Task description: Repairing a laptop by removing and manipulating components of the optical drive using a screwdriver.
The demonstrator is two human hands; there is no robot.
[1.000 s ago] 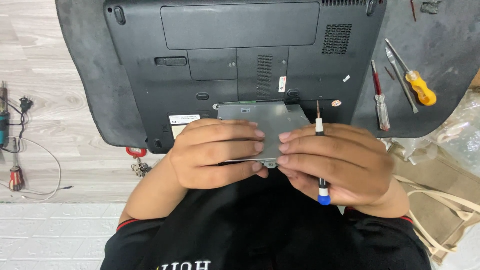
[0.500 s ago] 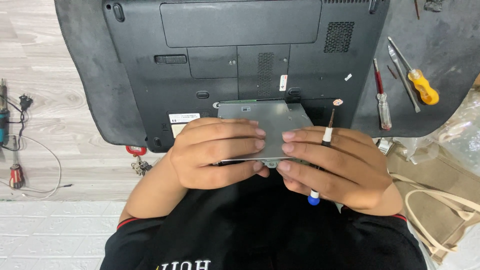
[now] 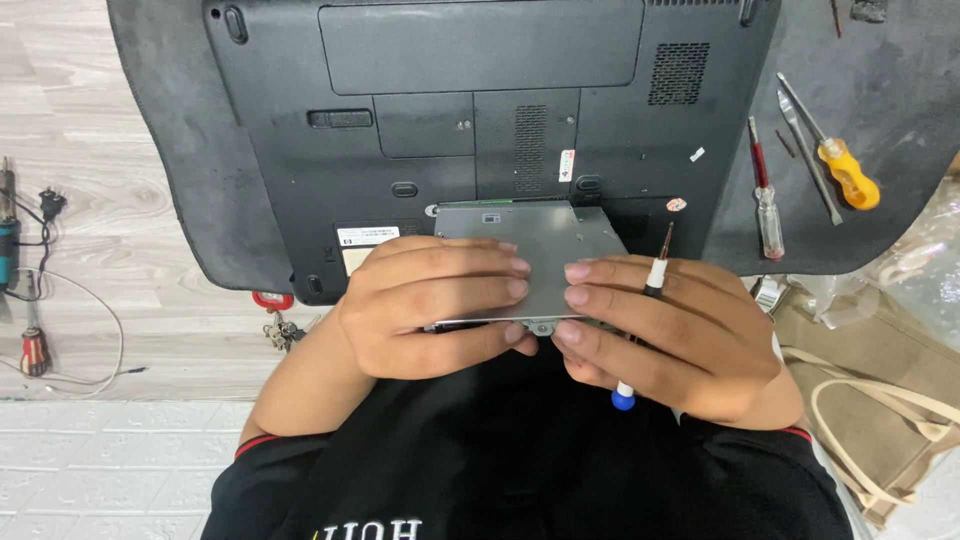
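Flat grey metal drive (image 3: 535,255), thin and rectangular, held level over the near edge of an upturned black laptop (image 3: 480,130), just below its centre. Left hand (image 3: 430,305) grips the drive's left half: fingers (image 3: 470,268) curled across its top face, thumb tucked under the near edge. Right hand (image 3: 670,335) takes the right half the same way, fingers laid over the top, tips almost meeting the left hand's at the drive's middle. Right hand also pins a small screwdriver (image 3: 645,310) between its fingers; white shaft, blue cap at 6 o'clock, tip pointing to 12 o'clock, just right of the drive. Far end of the drive shows bare at 12 o'clock from both hands. Laptop rests on a dark mat (image 3: 880,190) on the table. At 2 o'clock from the hands, on the mat: a red-handled screwdriver (image 3: 765,195) and a yellow-handled screwdriver (image 3: 835,160), well apart from the drive.
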